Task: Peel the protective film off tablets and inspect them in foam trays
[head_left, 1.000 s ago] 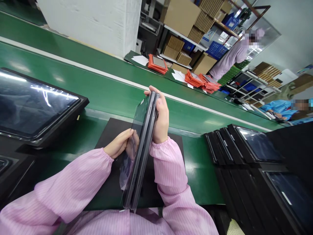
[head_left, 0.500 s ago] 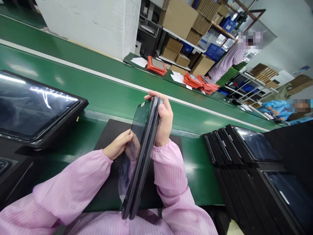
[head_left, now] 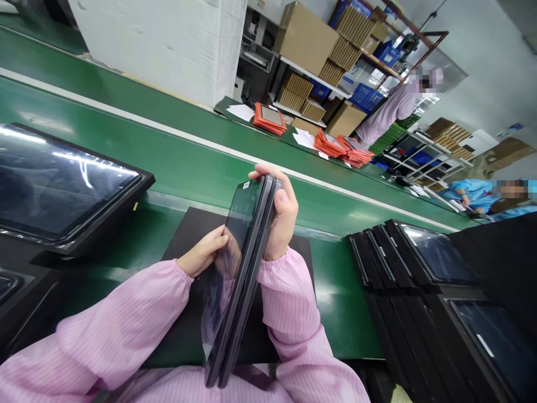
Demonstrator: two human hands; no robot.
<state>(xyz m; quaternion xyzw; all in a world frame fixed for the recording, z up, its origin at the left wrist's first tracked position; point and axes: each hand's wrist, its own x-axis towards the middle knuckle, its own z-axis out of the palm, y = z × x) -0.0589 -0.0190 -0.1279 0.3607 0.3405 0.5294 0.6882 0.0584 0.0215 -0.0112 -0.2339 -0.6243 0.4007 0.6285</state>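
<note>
Two dark tablets stand on edge, pressed face to back and tilted, their long speaker edges toward me. A small white label and clear film show on the glossy screen that faces left. My right hand is wrapped round their far end, thumb on the right side and fingers over the top. My left hand is closed at the left tablet's screen side, its thumb on the glass; the other fingertips are partly hidden. Beneath the tablets lies a black mat on the green bench.
Film-covered tablets in black trays stand at left. More black trays with tablets are stacked at right. Beyond the green belt lie orange bundles and white papers. Two people work farther back near shelves of cartons.
The tablets and both hands sit slightly lower in the picture, as the view has shifted a little. My grip looks the same.
</note>
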